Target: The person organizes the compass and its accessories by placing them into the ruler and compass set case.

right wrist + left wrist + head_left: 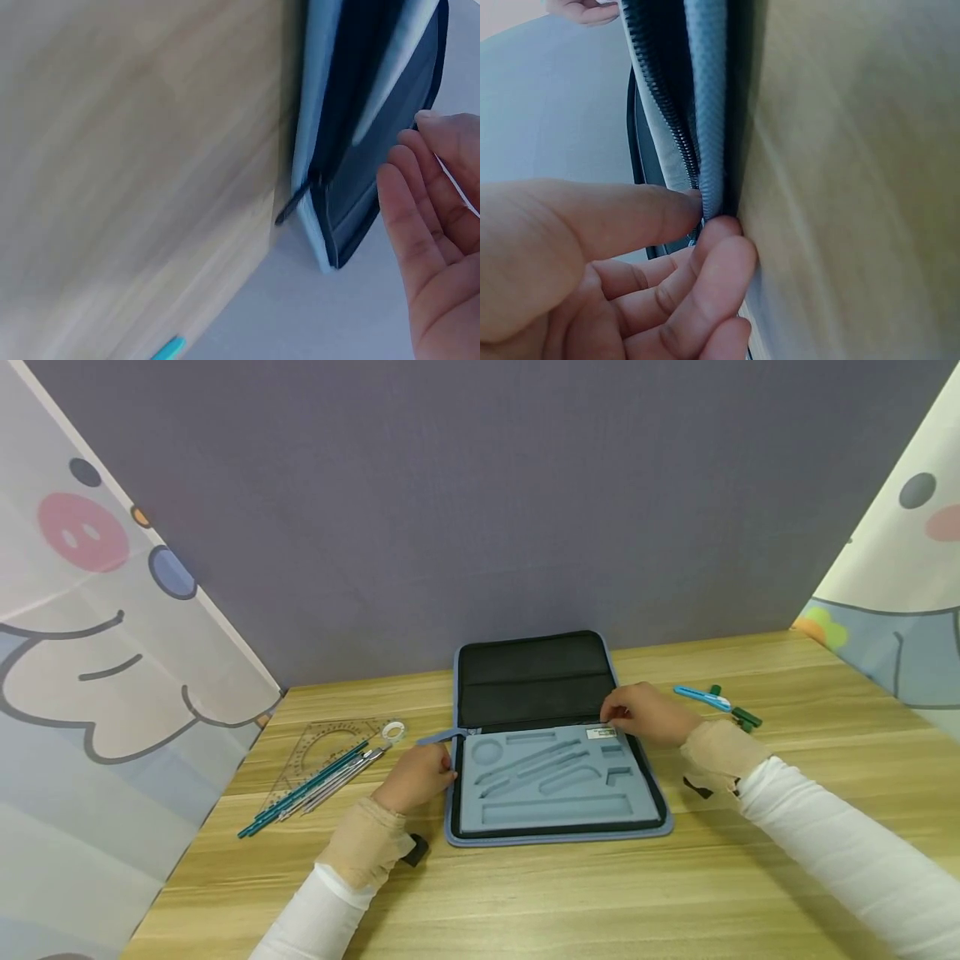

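We see an open case [532, 681], our left hand [418, 775] at its left edge, our right hand [651, 714] near its insert's [570, 789] far right corner. Left of the case lie teal pencils [303, 789]; right of it, a blue cutter [699, 696].

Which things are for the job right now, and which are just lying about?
Likely the job:
open zip case
blue-grey tray with shaped slots

Apparently just lying about:
clear triangle ruler
teal pencil-like sticks
silvery sticks
white ring
light-blue tool
green pieces
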The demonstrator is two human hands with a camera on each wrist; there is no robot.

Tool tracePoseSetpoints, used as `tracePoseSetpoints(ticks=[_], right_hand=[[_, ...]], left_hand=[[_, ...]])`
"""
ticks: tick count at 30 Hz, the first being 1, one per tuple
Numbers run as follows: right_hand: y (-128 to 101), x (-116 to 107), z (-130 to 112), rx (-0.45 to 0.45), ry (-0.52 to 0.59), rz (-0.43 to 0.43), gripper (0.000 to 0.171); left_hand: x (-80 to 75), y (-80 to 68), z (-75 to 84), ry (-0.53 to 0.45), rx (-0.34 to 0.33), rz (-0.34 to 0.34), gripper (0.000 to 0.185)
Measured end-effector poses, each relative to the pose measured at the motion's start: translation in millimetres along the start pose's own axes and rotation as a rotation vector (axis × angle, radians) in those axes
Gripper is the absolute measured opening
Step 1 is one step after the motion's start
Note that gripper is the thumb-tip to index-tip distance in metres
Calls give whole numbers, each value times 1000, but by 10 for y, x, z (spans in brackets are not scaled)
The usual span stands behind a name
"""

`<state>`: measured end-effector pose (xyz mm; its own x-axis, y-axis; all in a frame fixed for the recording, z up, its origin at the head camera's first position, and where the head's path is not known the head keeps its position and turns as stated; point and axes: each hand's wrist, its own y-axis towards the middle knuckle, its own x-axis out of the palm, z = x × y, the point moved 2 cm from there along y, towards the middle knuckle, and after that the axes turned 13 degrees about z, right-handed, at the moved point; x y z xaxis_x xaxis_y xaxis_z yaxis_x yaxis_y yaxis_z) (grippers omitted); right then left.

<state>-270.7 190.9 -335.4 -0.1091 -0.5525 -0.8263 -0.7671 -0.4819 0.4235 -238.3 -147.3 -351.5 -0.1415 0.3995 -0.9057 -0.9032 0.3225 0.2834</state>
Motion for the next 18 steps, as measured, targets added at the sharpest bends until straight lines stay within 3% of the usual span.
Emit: tracePoseSetpoints(ticks=[6,18], right_hand=[[-47,-144,107,-2,-10,41,9],[-282,-386,340,128,-69,54,6]], left_hand=[[17,13,-17,-2,-7,-6,12],[18,11,-11,-8,-13,-13,14]])
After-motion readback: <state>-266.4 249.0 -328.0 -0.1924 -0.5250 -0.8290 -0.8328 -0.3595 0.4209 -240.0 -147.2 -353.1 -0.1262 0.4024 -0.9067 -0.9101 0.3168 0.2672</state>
